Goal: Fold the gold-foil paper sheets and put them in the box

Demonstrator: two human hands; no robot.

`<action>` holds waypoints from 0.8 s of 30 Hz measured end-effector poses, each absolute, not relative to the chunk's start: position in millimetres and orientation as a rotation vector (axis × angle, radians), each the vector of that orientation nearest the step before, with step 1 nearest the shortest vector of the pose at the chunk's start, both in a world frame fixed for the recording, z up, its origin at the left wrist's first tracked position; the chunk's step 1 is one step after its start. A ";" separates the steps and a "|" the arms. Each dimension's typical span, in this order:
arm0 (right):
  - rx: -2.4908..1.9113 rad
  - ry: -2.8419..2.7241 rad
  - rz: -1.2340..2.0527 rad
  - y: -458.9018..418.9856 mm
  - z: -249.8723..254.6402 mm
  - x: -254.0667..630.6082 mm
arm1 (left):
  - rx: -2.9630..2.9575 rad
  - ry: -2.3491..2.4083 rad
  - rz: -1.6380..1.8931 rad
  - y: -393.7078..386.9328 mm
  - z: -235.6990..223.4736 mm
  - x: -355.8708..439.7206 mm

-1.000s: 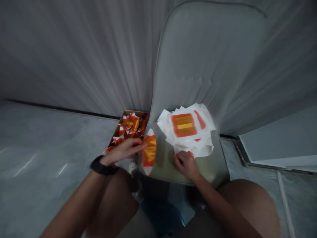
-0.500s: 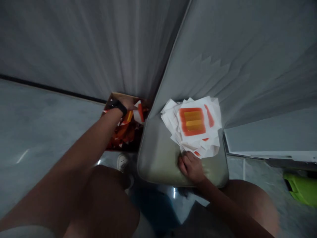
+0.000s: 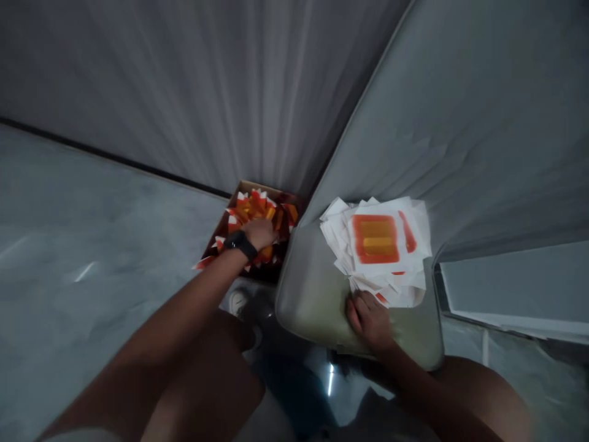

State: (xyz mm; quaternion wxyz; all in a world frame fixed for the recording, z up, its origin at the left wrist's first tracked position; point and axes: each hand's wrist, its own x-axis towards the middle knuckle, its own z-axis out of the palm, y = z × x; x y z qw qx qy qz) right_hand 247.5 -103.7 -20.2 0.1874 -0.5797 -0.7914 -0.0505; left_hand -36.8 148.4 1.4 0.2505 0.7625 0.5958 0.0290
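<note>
Down in a cardboard box (image 3: 216, 236) on the floor, my left hand (image 3: 260, 233), with a black watch (image 3: 240, 244) on its wrist, reaches among red, orange and white paper pieces (image 3: 253, 205). Its fingertips are hidden and blurred, so their grip does not show. My right hand (image 3: 372, 319) rests closed on the pale padded seat (image 3: 313, 288), its curled fingers against the near edge of a loose stack of white sheets (image 3: 391, 267). The top sheet (image 3: 375, 239) bears a red-orange square with a yellow-orange middle. Whatever the right fingers may hold is hidden.
A grey curtain-like surface (image 3: 184, 92) rises behind the box. Another grey panel (image 3: 460, 110) stands behind the seat. My legs and a white shoe (image 3: 238, 302) are below, close to the box and seat. Smooth grey floor (image 3: 92, 215) lies to the left.
My left hand has moved from the box's far side toward its middle, and the white-and-red piece near it no longer shows there. My right hand stays by the stack. The view has shifted left.
</note>
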 end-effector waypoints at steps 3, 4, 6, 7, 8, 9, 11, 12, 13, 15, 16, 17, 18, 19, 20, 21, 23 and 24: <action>-1.621 -2.215 -0.153 -103.5 -20.4 246.4 | 1.982 1.695 -0.078 99.8 -16.4 -51.9; -1.618 -2.211 -0.157 -103.5 -20.6 246.3 | 1.968 1.682 -0.084 84.4 -22.7 -54.3; -1.613 -2.207 -0.158 -104.0 -20.8 246.3 | 1.951 1.622 -0.081 58.7 -34.8 -55.1; -1.610 -2.209 -0.158 -104.3 -20.7 246.5 | 1.958 1.590 -0.097 48.9 -40.3 -54.1; -1.607 -2.212 -0.158 -104.6 -20.6 246.6 | 1.975 1.562 -0.120 41.0 -45.7 -52.7; -1.605 -2.215 -0.158 -104.8 -20.5 246.8 | 2.003 1.533 -0.148 34.8 -51.0 -51.3; -1.610 -2.214 -0.169 -105.0 -20.5 247.3 | 2.079 1.475 -0.207 25.1 -62.2 -50.1; -1.614 -2.213 -0.174 -105.0 -20.7 247.6 | 2.114 1.437 -0.225 21.1 -68.3 -50.8; -1.619 -2.211 -0.176 -105.0 -21.0 247.9 | 2.145 1.399 -0.239 17.2 -74.8 -52.5; -1.623 -2.210 -0.167 -105.2 -21.9 248.7 | 2.196 1.336 -0.259 10.5 -89.2 -58.9; -1.625 -2.209 -0.159 -105.3 -22.4 249.0 | 2.226 1.311 -0.262 7.9 -96.7 -63.1; -1.629 -2.209 -0.153 -105.4 -22.9 249.4 | 2.262 1.290 -0.258 6.1 -104.1 -67.5; -1.634 -2.207 -0.153 -105.5 -23.3 249.8 | 2.303 1.272 -0.244 5.3 -111.1 -72.0; -1.641 -2.206 -0.157 -105.5 -23.5 250.1 | 2.344 1.259 -0.226 5.5 -117.4 -76.2; -1.645 -2.209 -0.163 -105.4 -23.7 250.5 | 2.376 1.253 -0.215 6.7 -122.7 -80.2; -1.646 -2.215 -0.172 -105.4 -23.6 250.8 | 2.393 1.259 -0.217 8.8 -126.6 -84.0; -1.638 -2.228 -0.196 -105.7 -23.2 251.4 | 2.380 1.307 -0.253 14.3 -130.1 -92.2; -1.628 -2.233 -0.206 -106.2 -22.8 251.7 | 2.362 1.339 -0.279 17.0 -129.8 -97.1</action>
